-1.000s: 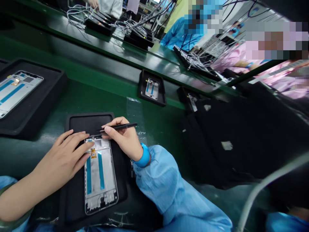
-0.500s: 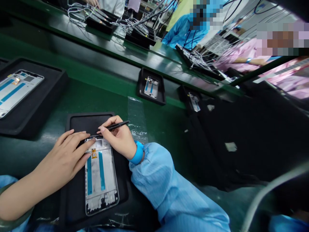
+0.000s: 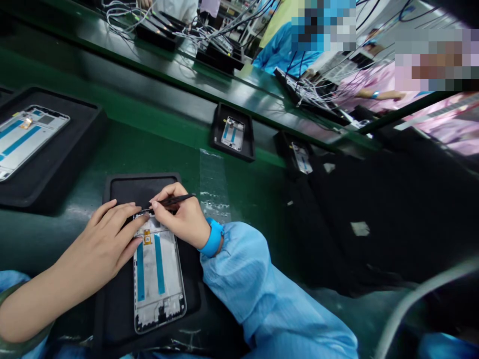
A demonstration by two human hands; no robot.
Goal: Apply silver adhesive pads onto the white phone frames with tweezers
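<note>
One silver phone frame point(image 3: 150, 271), on a black tray point(image 3: 127, 188), two hands at its 12 o'clock end.
Frame: between 7 and 8 o'clock in the view, tray on the green worktop point(image 3: 160, 139); two blue strips point(image 3: 159, 262), one orange flex piece point(image 3: 147, 237). Left hand point(image 3: 99, 239): at the frame's 10 o'clock, fingers spread, tips at the 11 o'clock corner. Right hand point(image 3: 181, 217): at 1 o'clock, thumb and fingers pinching a slim black tool point(image 3: 179, 199), seemingly tweezers; whether its tip grips anything cannot be told. Farther off, at 10 o'clock: second tray point(image 3: 75, 144) bearing a similar frame point(image 3: 41, 144). Handling, judged: light, thin, stiff, rather slippery; flex piece fragile. Best hold: long edges, 3 and 9 o'clock, clear of the flex.
</note>
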